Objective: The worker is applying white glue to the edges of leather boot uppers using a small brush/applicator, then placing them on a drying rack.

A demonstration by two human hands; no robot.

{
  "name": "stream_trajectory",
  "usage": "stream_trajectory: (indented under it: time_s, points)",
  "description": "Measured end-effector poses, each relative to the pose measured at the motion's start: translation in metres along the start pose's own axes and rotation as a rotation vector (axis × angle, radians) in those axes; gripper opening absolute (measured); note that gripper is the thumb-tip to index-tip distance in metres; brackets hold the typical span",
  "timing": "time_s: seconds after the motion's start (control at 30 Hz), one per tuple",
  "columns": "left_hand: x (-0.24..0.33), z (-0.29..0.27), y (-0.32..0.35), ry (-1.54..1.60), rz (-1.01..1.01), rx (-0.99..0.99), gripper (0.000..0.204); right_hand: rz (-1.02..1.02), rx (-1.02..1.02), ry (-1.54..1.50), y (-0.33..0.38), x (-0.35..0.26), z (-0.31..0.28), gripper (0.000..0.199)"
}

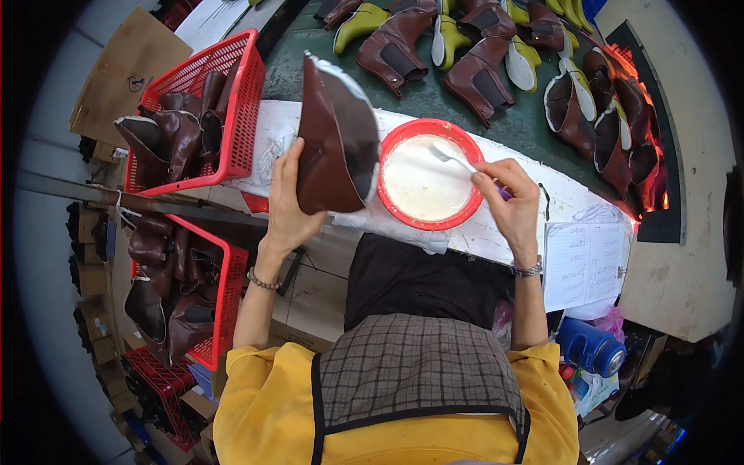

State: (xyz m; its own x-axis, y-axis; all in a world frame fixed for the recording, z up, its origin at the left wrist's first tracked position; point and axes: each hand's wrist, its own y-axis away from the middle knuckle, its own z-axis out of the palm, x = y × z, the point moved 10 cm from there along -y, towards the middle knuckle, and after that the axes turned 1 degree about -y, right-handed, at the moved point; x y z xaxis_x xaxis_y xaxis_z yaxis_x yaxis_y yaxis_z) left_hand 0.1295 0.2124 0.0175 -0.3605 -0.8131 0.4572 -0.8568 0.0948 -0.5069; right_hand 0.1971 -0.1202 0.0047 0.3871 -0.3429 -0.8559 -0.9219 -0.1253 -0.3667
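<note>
In my left hand (289, 203) is a brown leather boot upper (319, 147), its open underside turned to the right and its rim edged with a whitish layer. The fingers and thumb grip its left and lower side. To the right of it stands a round red bowl (470, 213) of creamy white paste (422, 190). My right hand (511, 203), fingers pinched, holds a small brush (463, 160) with a purple handle. Its pale head is over the paste, at the bowl's upper right; whether the bristles touch the paste I cannot tell.
Red baskets (246, 116) of brown boot uppers stand at the left. Across the green conveyor belt (310, 35) lie brown uppers and green boot lasts (363, 27), near a glowing orange heater (659, 178). A notebook (581, 267) and a blue flask (585, 349) are at the right.
</note>
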Motion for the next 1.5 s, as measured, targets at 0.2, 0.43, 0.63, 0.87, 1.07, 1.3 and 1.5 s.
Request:
stream_trajectory:
  time_s: [0.2,0.43,0.63,0.87,1.07,1.3,1.5]
  points:
    - [0.045,0.001,0.005,0.195,0.190,-0.054,0.099,-0.081,0.030,-0.042,-0.028,-0.016,0.007,0.014]
    - [0.043,-0.006,-0.005,0.374,0.139,0.133,0.099,-0.218,0.069,-0.049,-0.020,-0.046,-0.009,0.018]
    - [0.058,-0.017,-0.026,0.108,0.243,0.281,0.102,-0.246,-0.046,-0.032,0.004,-0.063,0.001,0.021]
    - [0.066,-0.008,-0.041,0.049,0.376,0.330,0.097,-0.192,-0.222,-0.074,0.012,-0.059,0.018,0.017]
    - [-0.010,-0.014,-0.020,0.607,-0.144,0.142,0.080,-0.039,-0.172,0.299,-0.004,-0.005,0.017,0.011]
    - [-0.053,-0.004,0.047,1.441,-0.649,-0.320,0.077,-0.070,-0.145,0.540,-0.020,0.001,0.009,0.011]
    - [-0.054,0.026,0.081,1.795,-0.711,-0.476,0.078,-0.216,-0.165,-0.042,-0.036,-0.036,0.021,0.016]
